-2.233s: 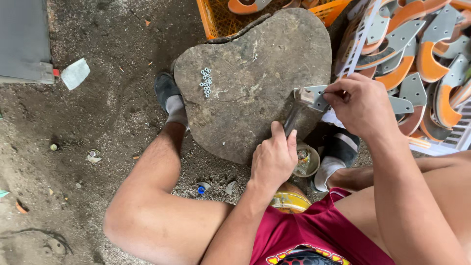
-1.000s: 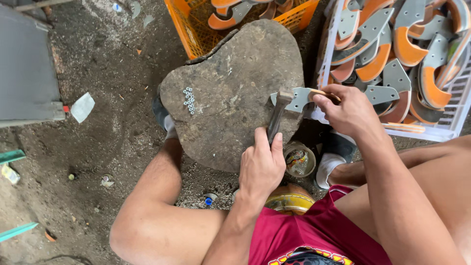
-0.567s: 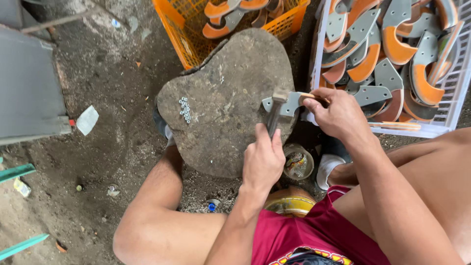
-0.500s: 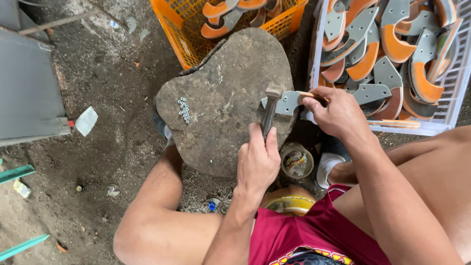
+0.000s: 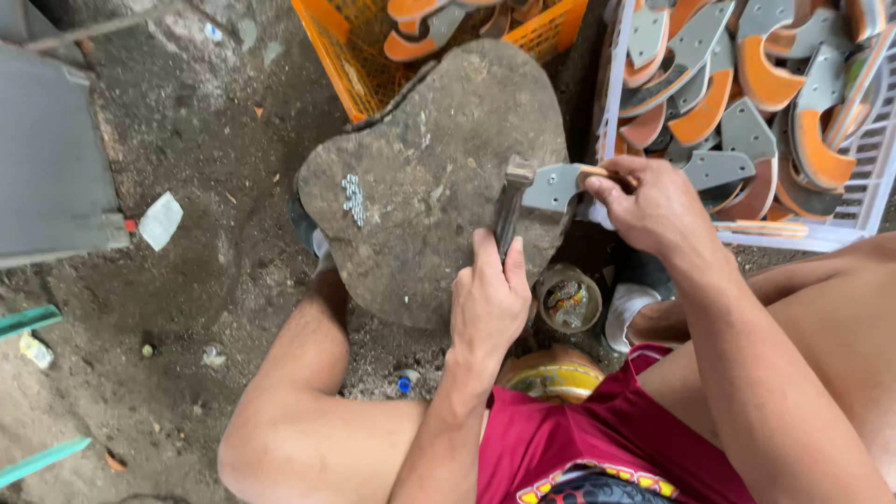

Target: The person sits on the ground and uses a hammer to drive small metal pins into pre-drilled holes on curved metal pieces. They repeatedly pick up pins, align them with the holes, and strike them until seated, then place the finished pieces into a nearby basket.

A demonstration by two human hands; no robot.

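Observation:
A large flat grey stone (image 5: 420,187) lies between my knees. My left hand (image 5: 488,299) grips the handle of a small hammer (image 5: 511,196), whose head rests near the stone's right edge. My right hand (image 5: 651,207) pinches a grey metal blade with a wooden handle (image 5: 555,186) and holds it flat on the stone right beside the hammer head. A small cluster of shiny nails (image 5: 353,198) sits on the stone's left part.
An orange crate (image 5: 350,56) and a white crate (image 5: 863,201) behind the stone hold several grey and orange blades. A small round tin (image 5: 568,299) of bits stands by my right foot. A grey box (image 5: 51,168) sits at the left on dirt ground.
The hammer has come down from a raised tilt and its head is now by the blade on the stone. My head has shifted, so the stone sits further right in view.

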